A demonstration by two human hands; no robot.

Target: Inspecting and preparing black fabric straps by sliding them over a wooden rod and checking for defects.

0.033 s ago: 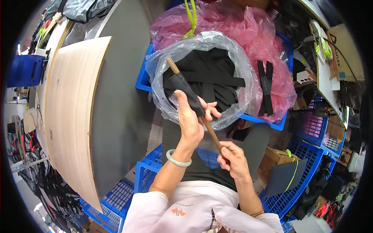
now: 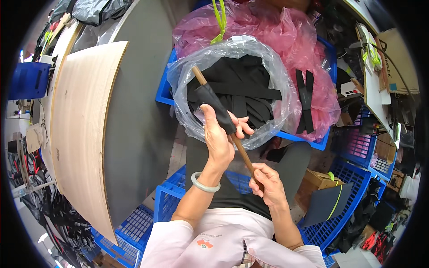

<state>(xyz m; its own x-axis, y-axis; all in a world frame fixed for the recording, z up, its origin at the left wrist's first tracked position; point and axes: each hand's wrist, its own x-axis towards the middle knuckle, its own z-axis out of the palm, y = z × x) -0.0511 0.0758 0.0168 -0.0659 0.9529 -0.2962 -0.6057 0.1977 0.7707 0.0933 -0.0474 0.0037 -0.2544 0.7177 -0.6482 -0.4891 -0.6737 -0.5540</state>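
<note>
A slim brown wooden stick (image 2: pixel 244 156) runs aslant in front of me, its upper end over a clear plastic bag (image 2: pixel 280 67). Around its upper part sits a black fabric sleeve (image 2: pixel 212 102). My left hand (image 2: pixel 217 140) is closed about the sleeve's lower part, thumb along one side and fingertips showing on the other. Lower down, my right hand (image 2: pixel 270 185) pinches the stick near its bottom end. Behind the sleeve, the bag is filled with flat black fabric pieces (image 2: pixel 257 76). Two black strips (image 2: pixel 305 102) lie crossed on pink plastic, right of the bag.
Pink plastic sheeting (image 2: pixel 263 20) fills a blue crate (image 2: pixel 322 144) behind the bag. On my left stand a grey panel (image 2: pixel 138 120) and a pale wooden board (image 2: pixel 85 116). Blue baskets (image 2: pixel 172 196) flank my legs; a cardboard box (image 2: pixel 319 179) sits at the right.
</note>
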